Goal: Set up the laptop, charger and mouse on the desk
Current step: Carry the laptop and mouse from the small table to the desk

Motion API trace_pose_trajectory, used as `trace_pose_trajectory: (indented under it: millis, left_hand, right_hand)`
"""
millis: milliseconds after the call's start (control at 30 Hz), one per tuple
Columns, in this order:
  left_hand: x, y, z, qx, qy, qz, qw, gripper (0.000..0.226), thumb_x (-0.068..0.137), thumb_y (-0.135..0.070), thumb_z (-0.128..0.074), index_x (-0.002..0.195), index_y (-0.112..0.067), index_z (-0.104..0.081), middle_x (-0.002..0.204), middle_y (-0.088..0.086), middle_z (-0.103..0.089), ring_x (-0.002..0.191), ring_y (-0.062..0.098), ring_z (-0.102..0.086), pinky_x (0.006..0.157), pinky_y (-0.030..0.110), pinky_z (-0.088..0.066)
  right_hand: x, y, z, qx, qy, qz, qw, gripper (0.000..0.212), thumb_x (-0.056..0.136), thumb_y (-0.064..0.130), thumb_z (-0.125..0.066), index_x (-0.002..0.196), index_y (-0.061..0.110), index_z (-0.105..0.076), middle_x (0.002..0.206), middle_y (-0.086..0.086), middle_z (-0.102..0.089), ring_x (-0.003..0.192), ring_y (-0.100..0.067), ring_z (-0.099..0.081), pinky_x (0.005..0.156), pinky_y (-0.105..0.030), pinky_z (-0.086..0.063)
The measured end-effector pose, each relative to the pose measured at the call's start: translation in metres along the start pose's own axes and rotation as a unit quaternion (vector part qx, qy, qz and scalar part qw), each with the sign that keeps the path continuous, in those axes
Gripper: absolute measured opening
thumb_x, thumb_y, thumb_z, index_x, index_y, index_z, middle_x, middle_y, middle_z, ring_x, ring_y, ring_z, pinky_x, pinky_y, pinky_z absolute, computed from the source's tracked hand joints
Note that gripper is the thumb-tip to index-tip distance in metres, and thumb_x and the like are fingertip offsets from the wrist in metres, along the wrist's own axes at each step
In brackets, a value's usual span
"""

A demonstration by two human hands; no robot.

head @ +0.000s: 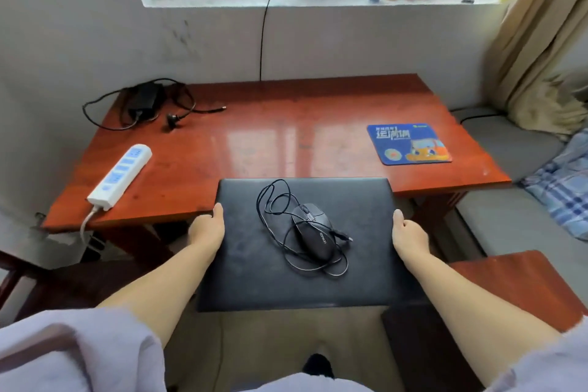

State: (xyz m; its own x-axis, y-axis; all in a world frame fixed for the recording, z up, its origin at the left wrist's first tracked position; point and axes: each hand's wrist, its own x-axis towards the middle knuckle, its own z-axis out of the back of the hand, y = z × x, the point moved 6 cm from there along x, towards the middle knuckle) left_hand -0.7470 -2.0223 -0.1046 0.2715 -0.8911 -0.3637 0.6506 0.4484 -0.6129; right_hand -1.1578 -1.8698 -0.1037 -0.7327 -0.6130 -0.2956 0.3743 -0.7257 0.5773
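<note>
I had the closed laptop [318, 283] carried flat between both hands, its far edge just over the near edge of the table [286, 124], most of it hanging off the near side. Left hand [208, 227] gripped the laptop's left edge: grip clamped on it, thumb on top, fingers hidden underneath. Right hand [409, 232] did the same on the laptop's right edge, thumb on top, fingers out of sight below.

Mouse [313, 232] sat on the laptop lid, roughly centre, its cable [273, 226] looped loosely around it on the lid, USB plug lying just right of the mouse.

Relative to the laptop: charger [144, 102] lay at the table's far-left corner with its cords tangled around it, one loop hanging past the table edge. White power strip [119, 177] lay on the table to the left, near the left edge, its lead dropping off the near side. Blue mouse pad [409, 143] lay on the table, beyond and to the right.
</note>
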Motion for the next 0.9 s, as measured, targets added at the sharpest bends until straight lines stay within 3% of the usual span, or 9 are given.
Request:
trace_pose_trajectory:
  millis: [100, 267, 433, 533, 667, 900]
  left_hand:
    - [0.03, -0.041, -0.017, -0.008, -0.013, 0.023, 1.0, 0.064, 0.094, -0.051, -0.031, 0.087, 0.006, -0.06, 0.108, 0.025, -0.063, 0.094, 0.039, -0.058, 0.078, 0.039, -0.044]
    - [0.093, -0.097, -0.047, -0.026, -0.023, 0.054, 0.998, 0.059, 0.095, -0.047, -0.032, 0.091, 0.005, -0.059, 0.107, 0.026, -0.063, 0.093, 0.039, -0.056, 0.081, 0.039, -0.043]
    - [0.175, -0.156, -0.077, -0.033, -0.021, 0.054, 0.998, 0.053, 0.095, -0.046, -0.033, 0.078, 0.0, -0.053, 0.101, 0.024, -0.063, 0.084, 0.034, -0.052, 0.081, 0.04, -0.045]
    - [0.221, -0.189, -0.089, -0.014, -0.008, 0.059, 0.998, 0.056, 0.096, -0.046, -0.032, 0.087, 0.002, -0.06, 0.105, 0.025, -0.064, 0.094, 0.039, -0.056, 0.081, 0.04, -0.044]
    - [0.268, -0.225, -0.099, 0.01, -0.012, 0.057, 0.998, 0.06, 0.095, -0.047, -0.033, 0.099, 0.004, -0.063, 0.112, 0.026, -0.063, 0.104, 0.042, -0.056, 0.086, 0.04, -0.043]
    - [0.318, -0.256, -0.112, 0.039, -0.022, 0.078, 0.996, 0.06, 0.096, -0.045, -0.032, 0.106, 0.006, -0.061, 0.12, 0.028, -0.059, 0.111, 0.044, -0.052, 0.093, 0.043, -0.041]
  right_hand:
    - [0.065, 0.042, 0.011, -0.019, 0.002, 0.019, 1.0, 0.065, 0.098, 0.046, -0.021, 0.102, -0.005, -0.062, 0.113, -0.026, -0.062, 0.105, -0.041, -0.055, 0.086, -0.038, -0.041]
    - [0.159, 0.095, 0.002, -0.031, 0.024, 0.036, 0.999, 0.062, 0.098, 0.045, -0.022, 0.108, -0.002, -0.061, 0.12, -0.027, -0.059, 0.111, -0.039, -0.053, 0.087, -0.038, -0.04]
    - [0.246, 0.138, -0.02, -0.034, 0.029, 0.025, 0.999, 0.064, 0.097, 0.047, -0.021, 0.106, -0.002, -0.06, 0.116, -0.025, -0.06, 0.107, -0.039, -0.054, 0.081, -0.039, -0.039]
    - [0.293, 0.162, -0.035, -0.038, 0.045, 0.015, 0.998, 0.064, 0.097, 0.048, -0.02, 0.102, -0.001, -0.06, 0.113, -0.026, -0.061, 0.101, -0.038, -0.055, 0.077, -0.039, -0.038]
    - [0.341, 0.19, -0.049, -0.059, 0.051, 0.016, 0.997, 0.057, 0.097, 0.047, -0.019, 0.081, 0.004, -0.052, 0.097, -0.023, -0.06, 0.083, -0.033, -0.05, 0.07, -0.038, -0.036]
    - [0.405, 0.228, -0.071, -0.105, 0.105, 0.049, 0.988, 0.054, 0.097, 0.046, -0.02, 0.077, 0.007, -0.052, 0.1, -0.025, -0.063, 0.083, -0.033, -0.05, 0.07, -0.035, -0.032]
